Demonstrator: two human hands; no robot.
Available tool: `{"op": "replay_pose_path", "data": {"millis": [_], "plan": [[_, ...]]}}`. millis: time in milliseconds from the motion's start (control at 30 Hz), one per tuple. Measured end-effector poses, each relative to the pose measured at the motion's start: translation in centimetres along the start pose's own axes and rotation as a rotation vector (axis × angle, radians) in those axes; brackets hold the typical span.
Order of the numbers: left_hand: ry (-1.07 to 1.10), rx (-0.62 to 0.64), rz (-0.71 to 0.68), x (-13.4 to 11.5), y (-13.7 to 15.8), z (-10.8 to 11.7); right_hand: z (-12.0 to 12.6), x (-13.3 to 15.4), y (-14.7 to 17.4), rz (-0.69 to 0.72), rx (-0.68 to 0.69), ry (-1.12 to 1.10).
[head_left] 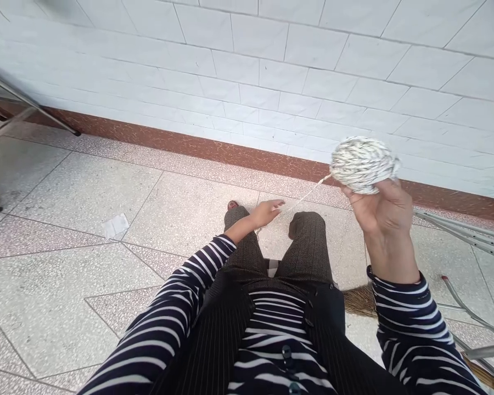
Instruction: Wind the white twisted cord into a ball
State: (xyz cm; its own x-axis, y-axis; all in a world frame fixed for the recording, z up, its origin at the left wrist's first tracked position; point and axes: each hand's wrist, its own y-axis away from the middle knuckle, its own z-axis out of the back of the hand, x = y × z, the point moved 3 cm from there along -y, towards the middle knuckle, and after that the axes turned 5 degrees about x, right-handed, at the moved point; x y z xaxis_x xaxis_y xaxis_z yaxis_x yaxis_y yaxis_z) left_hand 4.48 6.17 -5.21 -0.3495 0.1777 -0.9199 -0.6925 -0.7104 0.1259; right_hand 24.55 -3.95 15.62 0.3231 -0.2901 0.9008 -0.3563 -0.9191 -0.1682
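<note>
My right hand (381, 211) is raised at the right and grips a ball of white, dark-flecked yarn (363, 163) from below. A single strand (308, 193) runs from the ball down and left to my left hand (267, 212), which pinches it between the fingers just above my knees. Both arms wear navy sleeves with white stripes. I am seated, with my legs in dark herringbone trousers stretched out in front.
Speckled floor tiles (86, 192) reach a white tiled wall (271, 71) with a brown skirting. A scrap of white paper (116, 225) lies on the floor at left. Metal legs (469, 236) stand at right, a metal frame (20, 107) at upper left. A straw broom (360, 300) lies beside me.
</note>
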Motion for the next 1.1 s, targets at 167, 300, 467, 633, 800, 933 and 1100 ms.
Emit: {"op": "replay_pose_path", "data": {"millis": [167, 300, 467, 633, 800, 933, 1100], "plan": [[0.262, -0.13, -0.282, -7.6, -0.9, 0.1, -1.9, -3.9, 0.7, -0.173, 0.091, 0.052], [0.256, -0.122, -0.284, -9.3, -0.7, -0.1, -2.1, -5.5, 0.7, -0.218, 0.079, 0.046], [0.167, -0.032, -0.205, -6.6, 0.7, -0.9, -0.6, -4.7, -0.2, -0.135, 0.03, 0.11], [0.087, 0.02, -0.208, -4.7, 1.6, -1.0, 0.4, -4.5, -0.4, -0.1, -0.009, 0.107], [-0.184, -0.035, -0.202, -5.8, -0.7, 0.9, -1.4, -3.9, 0.8, -0.057, 0.07, 0.12], [-0.13, 0.011, -0.244, -6.0, -1.8, 0.6, -2.3, -2.6, 0.9, -0.008, 0.08, 0.104], [-0.059, 0.096, -0.197, -3.5, 0.7, -2.2, -0.9, -0.7, -0.5, 0.078, 0.015, 0.131]]}}
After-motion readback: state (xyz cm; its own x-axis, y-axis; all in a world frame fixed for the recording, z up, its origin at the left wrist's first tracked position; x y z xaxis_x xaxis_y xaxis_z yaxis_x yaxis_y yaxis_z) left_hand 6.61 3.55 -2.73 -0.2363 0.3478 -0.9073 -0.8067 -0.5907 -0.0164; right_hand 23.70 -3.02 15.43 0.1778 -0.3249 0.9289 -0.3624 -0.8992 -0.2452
